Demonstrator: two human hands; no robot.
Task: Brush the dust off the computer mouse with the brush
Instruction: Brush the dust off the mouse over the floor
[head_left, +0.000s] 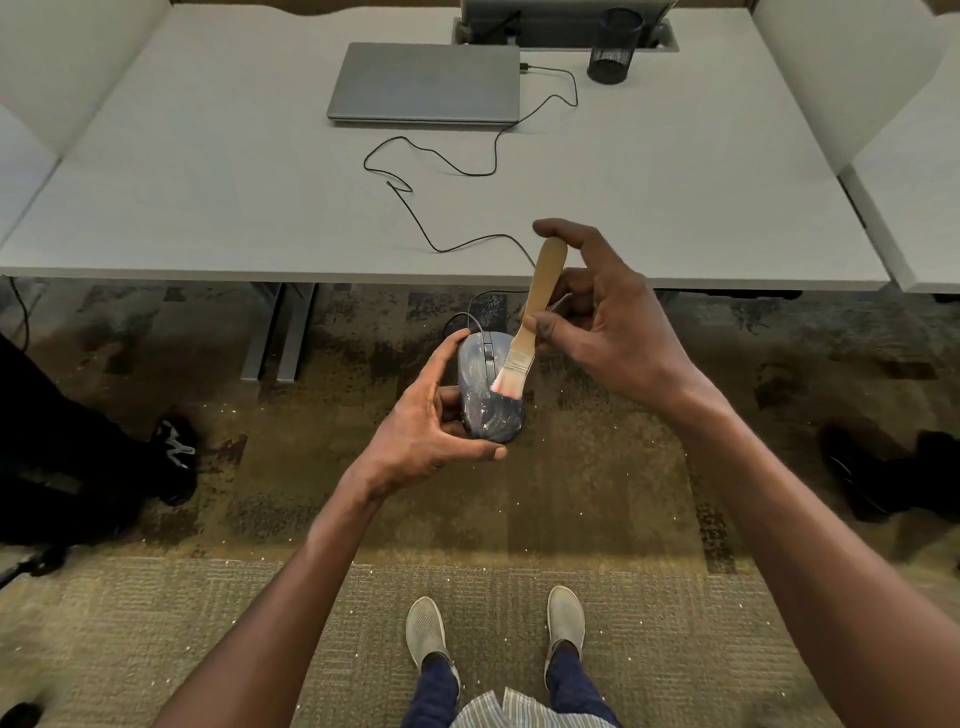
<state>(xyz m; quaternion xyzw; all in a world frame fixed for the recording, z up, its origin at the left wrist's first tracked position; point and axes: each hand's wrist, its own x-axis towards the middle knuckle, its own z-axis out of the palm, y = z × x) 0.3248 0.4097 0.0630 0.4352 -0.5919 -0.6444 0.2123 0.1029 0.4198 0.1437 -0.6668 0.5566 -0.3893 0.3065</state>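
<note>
Standing at the near edge of a grey tabletop (208, 208), a person holds a computer mouse (488, 402) out over the carpet (519, 519), not on the tabletop. The left hand (431, 431) cradles the mouse from its left side, fingers and thumb curled around its body. The mouse is dark with a pale, streaky film of dust across its top; no brand mark or lettering can be read on it. The right hand (608, 322) pinches the pale wooden handle of a small brush (530, 322) between thumb and fingers, the forefinger raised over the handle's end. The brush leans down to the left, its light bristles touching the mouse's right upper side.

A thin black cable (457, 171) runs from the mouse up over the tabletop edge and loops across to a closed grey laptop (423, 83), whose lid shows no legible logo. A black mesh pen cup (613, 47) stands to the right of the laptop. White specks dot the carpet. Below, the person's own grey shoes (428, 631) show; another person's dark shoe (176, 452) stands at the left.
</note>
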